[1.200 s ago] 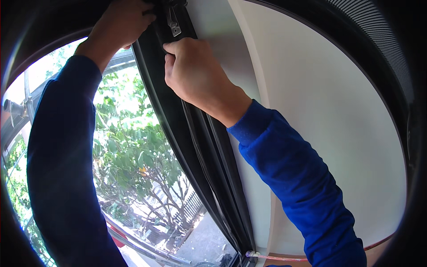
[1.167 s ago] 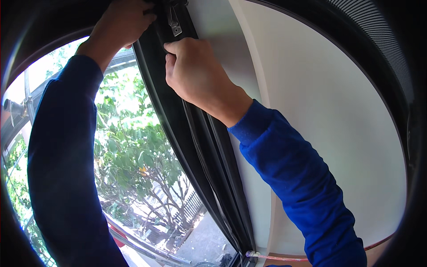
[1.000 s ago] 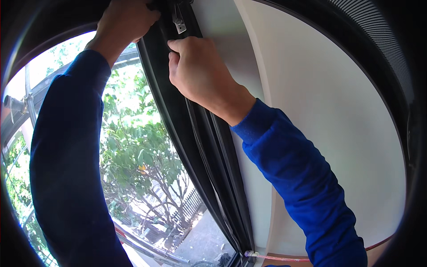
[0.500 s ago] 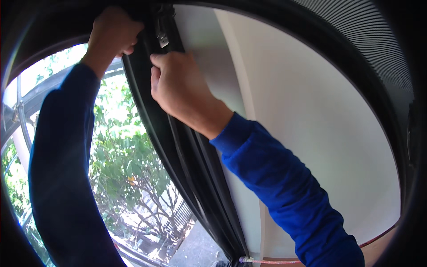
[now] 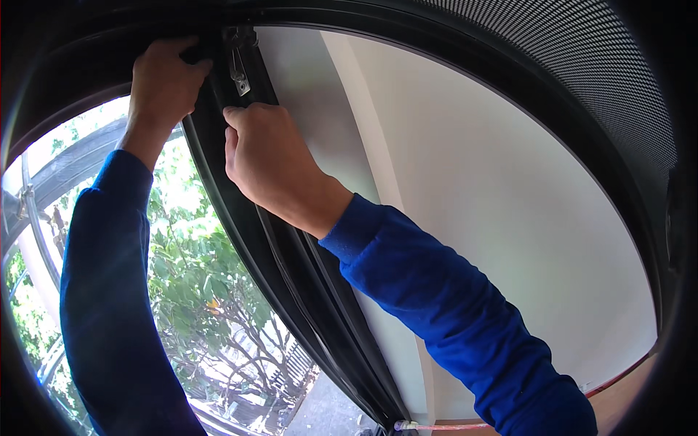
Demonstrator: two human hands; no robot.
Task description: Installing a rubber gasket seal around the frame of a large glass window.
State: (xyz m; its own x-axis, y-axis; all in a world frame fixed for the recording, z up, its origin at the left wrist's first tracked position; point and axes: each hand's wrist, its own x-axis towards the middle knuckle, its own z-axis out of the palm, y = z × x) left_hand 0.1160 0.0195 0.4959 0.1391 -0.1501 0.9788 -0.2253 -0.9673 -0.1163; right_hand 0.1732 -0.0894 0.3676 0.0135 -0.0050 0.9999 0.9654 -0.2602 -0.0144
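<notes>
A black upright post with long grooves [image 5: 309, 309] runs from the top of the black frame down to the bottom. My left hand [image 5: 166, 83] is at its upper end, against the dark frame, with thumb and index finger apart; the dark gap between them shows nothing I can name. Just below and to the right, my right hand [image 5: 273, 156] is closed at the post, thumb against curled fingers. What it pinches, if anything, is hidden. Above the right hand hangs a small metal bracket [image 5: 242, 83] with a hole, fixed near the frame's top.
Left of the post, glass shows leafy shrubs [image 5: 218, 291] and a paved path outside. Curved metal bars [image 5: 73, 167] cross at the far left. To the right stands a smooth pale panel [image 5: 502, 189]. Black mesh [image 5: 574, 65] fills the upper right. A thin reddish rod [image 5: 454, 427] lies low.
Both hands and the frame sit lower and farther left in the picture. My left hand has loosened, thumb and index finger now spread. The right hand stays closed below the metal bracket.
</notes>
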